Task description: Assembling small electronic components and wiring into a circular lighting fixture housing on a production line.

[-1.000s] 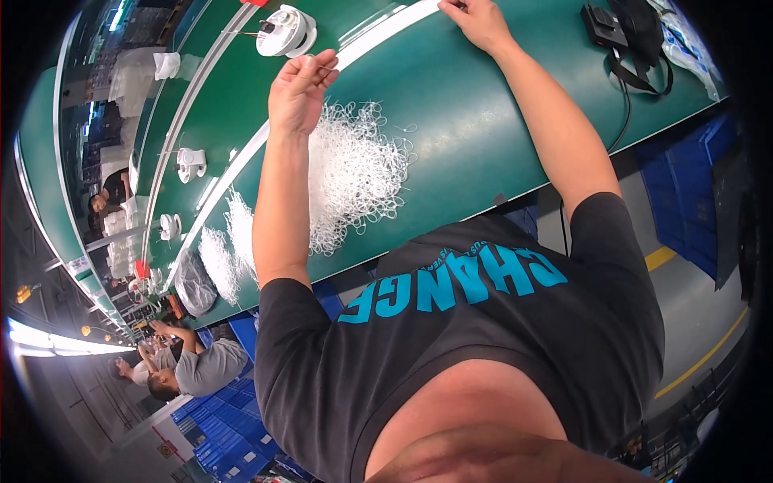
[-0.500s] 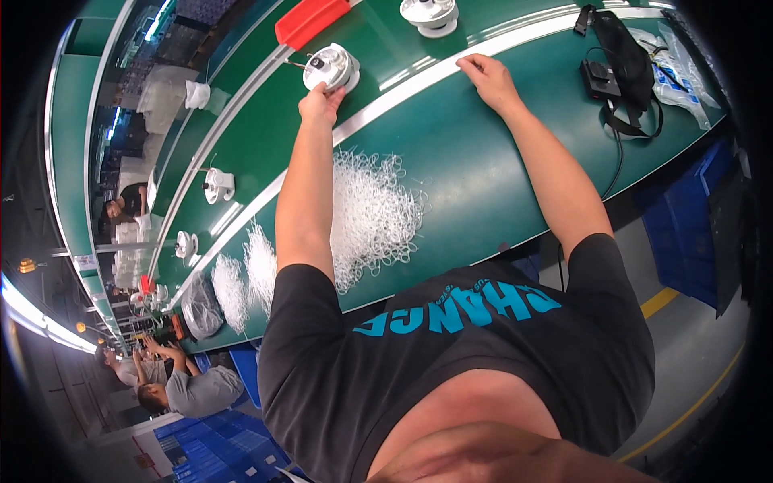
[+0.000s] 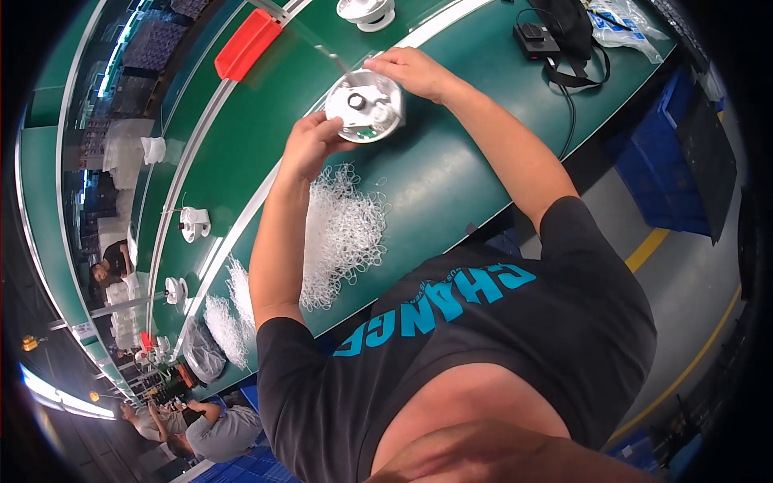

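Observation:
My left hand (image 3: 312, 145) grips the lower left side of a round white housing (image 3: 377, 121), thumb over its rim. The housing is tilted so its open inside shows, with a black hub in the middle and a bit of green low down. At its upper edge are the closed fingers of my right hand (image 3: 415, 72), pinching the rim; the fingertips are partly hidden. A thin rod, blurred, sticks out at the upper left of the housing. Just below my left hand lies a large heap of white looped plastic ties (image 3: 342, 229) on the green bench (image 3: 451, 173).
A red tray (image 3: 247, 45) sits on the green conveyor, with another white unit (image 3: 366, 12) beyond. More white units (image 3: 194, 224) stand farther left. At the right lie a black box (image 3: 535, 40) with a strap and cable, and a plastic bag (image 3: 624, 28). Other people (image 3: 224, 431) work at lower left.
My left hand has brought the white housing off the conveyor, toward me and to the right, tipping it. My right hand has moved left onto its rim. The whole view has shifted.

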Demonstrator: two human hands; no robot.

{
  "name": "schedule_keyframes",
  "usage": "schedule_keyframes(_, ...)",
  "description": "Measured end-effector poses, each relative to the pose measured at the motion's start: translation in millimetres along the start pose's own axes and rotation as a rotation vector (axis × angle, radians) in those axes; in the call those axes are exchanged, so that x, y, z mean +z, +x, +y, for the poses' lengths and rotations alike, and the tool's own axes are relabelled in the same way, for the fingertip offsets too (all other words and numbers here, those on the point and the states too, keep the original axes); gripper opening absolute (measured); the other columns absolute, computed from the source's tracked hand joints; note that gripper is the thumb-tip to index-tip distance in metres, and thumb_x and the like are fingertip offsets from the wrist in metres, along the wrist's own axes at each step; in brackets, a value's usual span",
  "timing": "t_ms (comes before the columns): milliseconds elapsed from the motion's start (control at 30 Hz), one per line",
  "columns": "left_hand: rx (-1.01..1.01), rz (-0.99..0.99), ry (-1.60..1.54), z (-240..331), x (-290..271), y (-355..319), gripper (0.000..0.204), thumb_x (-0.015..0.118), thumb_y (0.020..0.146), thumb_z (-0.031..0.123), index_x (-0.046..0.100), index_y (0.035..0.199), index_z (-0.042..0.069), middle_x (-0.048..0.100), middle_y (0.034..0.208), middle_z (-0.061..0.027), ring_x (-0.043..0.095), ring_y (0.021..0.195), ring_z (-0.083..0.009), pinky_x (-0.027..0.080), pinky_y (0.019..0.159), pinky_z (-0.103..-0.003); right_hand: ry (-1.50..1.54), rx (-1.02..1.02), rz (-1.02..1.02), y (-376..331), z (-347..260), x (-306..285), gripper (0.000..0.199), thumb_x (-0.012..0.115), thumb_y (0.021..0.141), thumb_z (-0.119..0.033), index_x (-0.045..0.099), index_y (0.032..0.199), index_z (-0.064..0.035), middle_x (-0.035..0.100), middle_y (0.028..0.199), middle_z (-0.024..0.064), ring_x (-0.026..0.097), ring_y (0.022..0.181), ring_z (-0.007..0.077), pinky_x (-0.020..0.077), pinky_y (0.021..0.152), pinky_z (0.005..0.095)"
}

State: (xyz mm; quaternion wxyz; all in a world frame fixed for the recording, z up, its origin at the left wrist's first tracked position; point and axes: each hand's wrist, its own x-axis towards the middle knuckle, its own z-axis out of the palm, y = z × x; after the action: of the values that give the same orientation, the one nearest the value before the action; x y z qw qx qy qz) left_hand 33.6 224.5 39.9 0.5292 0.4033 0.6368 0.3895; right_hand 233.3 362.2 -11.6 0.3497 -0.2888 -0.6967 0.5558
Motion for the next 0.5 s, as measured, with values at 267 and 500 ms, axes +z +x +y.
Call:
schedule_keyframes(267,-0.111,-0.105,0.059,-7,33,-7,0.028,0.057,0.091,0.014,0.057,0.106,-0.010,0.067,0.093,-0.0163,0.068,0.075,-0.0216,0.058,0.071,-0.029,-0.134,-0.158,-0.087,-12,1,-3,0.028,0.065,0.088,-0.030,0.074,0.097,-0.0047,0.066,0.093,0.0089,0.062,0.088,0.0188,0.0490,0.078,0.0311)
schedule_keyframes(500,-0.147,-0.137,0.028,-9,32,-8,0.030,0.059,0.091,0.016,0.058,0.106,-0.010,0.067,0.093,-0.0152,0.067,0.073,-0.0190,0.057,0.067,-0.028,0.063,-0.207,-0.162,-14,1,-3,0.025,0.062,0.092,-0.023,0.070,0.103,-0.0008,0.065,0.097,0.0059,0.061,0.092,0.0128,0.0485,0.083,0.0270)
